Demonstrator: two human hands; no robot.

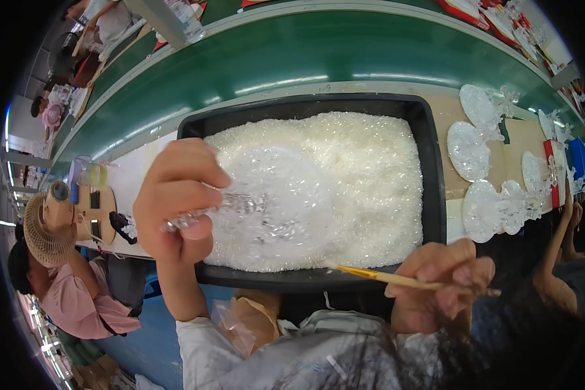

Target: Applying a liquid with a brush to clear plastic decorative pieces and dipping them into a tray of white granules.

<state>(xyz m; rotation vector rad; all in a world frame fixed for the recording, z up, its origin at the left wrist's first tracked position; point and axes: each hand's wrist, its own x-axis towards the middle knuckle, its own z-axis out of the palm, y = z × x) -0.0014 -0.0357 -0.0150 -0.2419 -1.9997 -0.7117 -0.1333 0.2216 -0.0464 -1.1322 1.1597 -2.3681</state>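
My left hand (175,198) is closed round the clear, faceted stem of a figurine with a round, glittery white base (283,205). That base is held above a black tray (434,175) filled with white, sparkling flakes (377,179). A thin paintbrush (402,280) with a pale handle and gold ferrule is gripped in my right hand (445,279). Its bristle tip points left, over the tray's near edge, apart from the round base. My fingers hide part of the stem.
Several clear figurines on round white bases (469,153) stand right of the tray. Beyond it runs a green conveyor belt (344,52). A person in pink (78,292) with a straw hat sits at left; another person's arms (559,260) reach in at right, near a blue box (578,156).
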